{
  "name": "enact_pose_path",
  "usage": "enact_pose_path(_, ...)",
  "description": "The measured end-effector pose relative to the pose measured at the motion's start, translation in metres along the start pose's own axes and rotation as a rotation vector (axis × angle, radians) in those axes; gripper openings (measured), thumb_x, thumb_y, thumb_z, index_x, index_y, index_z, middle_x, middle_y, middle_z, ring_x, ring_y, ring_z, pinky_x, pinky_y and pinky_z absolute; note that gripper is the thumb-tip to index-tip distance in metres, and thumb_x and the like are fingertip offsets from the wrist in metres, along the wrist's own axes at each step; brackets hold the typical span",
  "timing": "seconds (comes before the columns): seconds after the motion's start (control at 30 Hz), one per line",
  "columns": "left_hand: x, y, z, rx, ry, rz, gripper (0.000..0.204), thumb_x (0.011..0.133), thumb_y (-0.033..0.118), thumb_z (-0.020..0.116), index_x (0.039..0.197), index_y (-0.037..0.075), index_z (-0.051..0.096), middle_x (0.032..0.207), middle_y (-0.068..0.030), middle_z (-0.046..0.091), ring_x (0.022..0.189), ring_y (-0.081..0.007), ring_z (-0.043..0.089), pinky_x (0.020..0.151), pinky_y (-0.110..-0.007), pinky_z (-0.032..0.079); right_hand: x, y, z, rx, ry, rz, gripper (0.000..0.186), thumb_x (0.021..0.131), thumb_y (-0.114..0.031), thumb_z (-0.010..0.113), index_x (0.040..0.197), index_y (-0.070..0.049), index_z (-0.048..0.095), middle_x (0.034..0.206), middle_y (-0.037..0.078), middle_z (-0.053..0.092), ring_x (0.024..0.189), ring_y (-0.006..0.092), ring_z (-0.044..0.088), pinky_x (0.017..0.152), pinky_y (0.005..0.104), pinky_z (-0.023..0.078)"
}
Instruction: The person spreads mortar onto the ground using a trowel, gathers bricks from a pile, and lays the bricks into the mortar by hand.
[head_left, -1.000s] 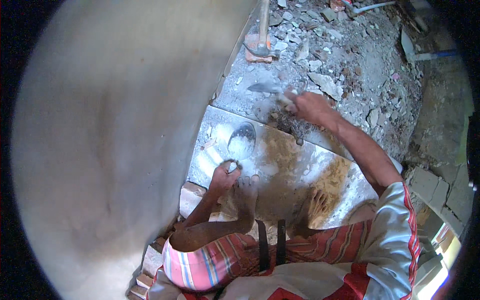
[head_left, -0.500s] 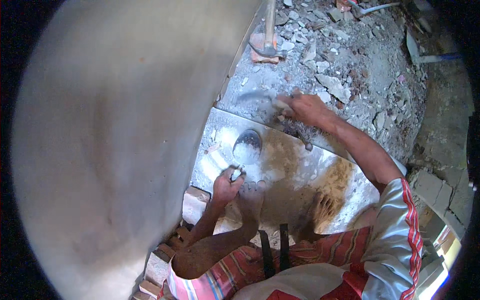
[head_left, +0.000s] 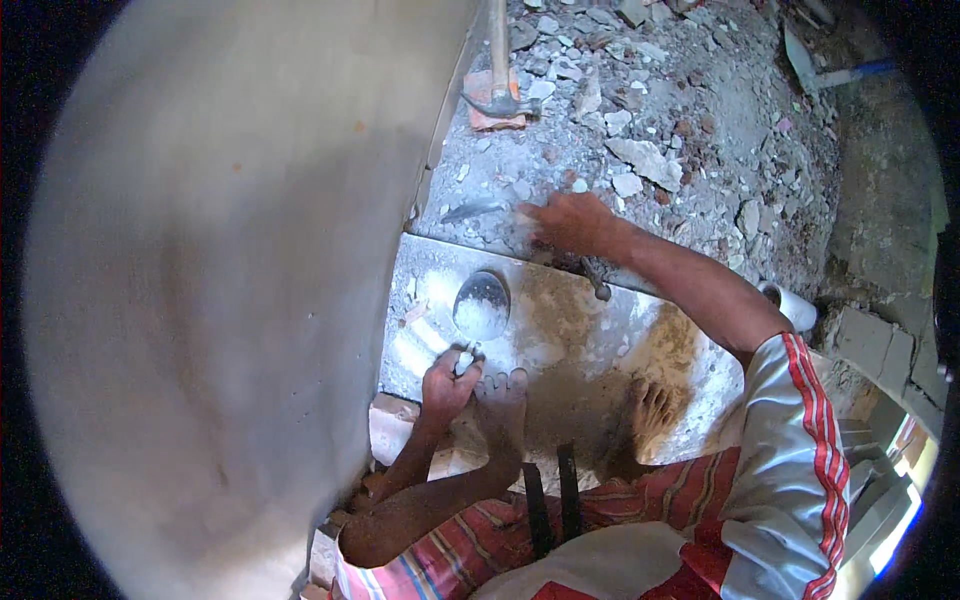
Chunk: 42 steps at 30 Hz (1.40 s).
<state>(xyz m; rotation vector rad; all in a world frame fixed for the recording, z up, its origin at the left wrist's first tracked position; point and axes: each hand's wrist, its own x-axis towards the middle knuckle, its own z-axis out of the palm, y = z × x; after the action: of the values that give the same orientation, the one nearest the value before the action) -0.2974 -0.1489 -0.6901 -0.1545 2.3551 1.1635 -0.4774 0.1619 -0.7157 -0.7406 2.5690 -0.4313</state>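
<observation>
Left hand (head_left: 450, 388) gripping one scoop (head_left: 494, 283), right hand (head_left: 572, 224) clasping one trowel (head_left: 472, 211), two bare feet (head_left: 502, 393), one hammer (head_left: 502, 106)

A building or renovation site, rough underfoot: broken masonry rubble (head_left: 690, 110) spreads across the ground, a claw hammer (head_left: 500, 75) lies over a broken brick (head_left: 497, 122), and a blurred trowel (head_left: 475, 210) is out. Loose bricks (head_left: 393, 425) sit by a bare, stained wall (head_left: 240, 250); a white pipe (head_left: 797, 308) lies opposite.

Wide fisheye head cam, L of pair, looks dn @ hands (head_left: 449, 390).
</observation>
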Motion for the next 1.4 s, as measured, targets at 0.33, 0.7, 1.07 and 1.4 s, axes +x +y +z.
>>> enact_pose_path(0.33,0.006,0.006,-0.002,0.014,0.000,0.016,0.025,0.082,0.019,0.070,0.098,0.001,0.066,0.092,-0.0200,0.067,0.090,-0.0360,0.065,0.080,-0.040,0.050,-0.025,-0.002,-0.014,-0.014,0.021,0.241,0.053,0.093,-0.036,0.055,0.142,-0.021,0.040,0.093,0.023,0.062,0.069,0.0350,0.066,0.055,0.0438,0.054)
enact_pose_path(0.7,0.004,-0.003,0.000,-0.016,-0.016,0.017,0.021,0.082,0.014,0.070,0.097,0.000,0.066,0.089,-0.0148,0.067,0.084,-0.0249,0.063,0.078,-0.034,0.049,0.004,0.000,0.012,0.059,-0.039,-0.041,0.058,0.090,-0.036,0.058,0.140,-0.015,0.039,0.091,0.022,0.063,0.076,0.0334,0.067,0.063,0.0430,0.055)
enact_pose_path(1.07,0.006,-0.007,0.001,0.025,-0.043,0.054,0.018,0.085,0.013,0.069,0.097,0.000,0.066,0.091,-0.0117,0.067,0.083,-0.0171,0.062,0.076,-0.031,0.049,-0.018,0.007,0.004,-0.020,-0.007,0.162,0.055,0.094,-0.037,0.053,0.142,-0.019,0.037,0.103,0.025,0.061,0.071,0.0355,0.067,0.056,0.0459,0.054)
enact_pose_path(1.4,0.007,0.005,-0.005,-0.048,-0.047,-0.047,0.021,0.081,0.015,0.071,0.094,0.000,0.065,0.091,-0.0176,0.067,0.087,-0.0322,0.065,0.079,-0.038,0.049,-0.012,0.010,-0.038,0.040,0.150,0.280,0.053,0.096,-0.040,0.051,0.140,-0.015,0.038,0.093,0.024,0.062,0.079,0.0404,0.065,0.065,0.0481,0.053)
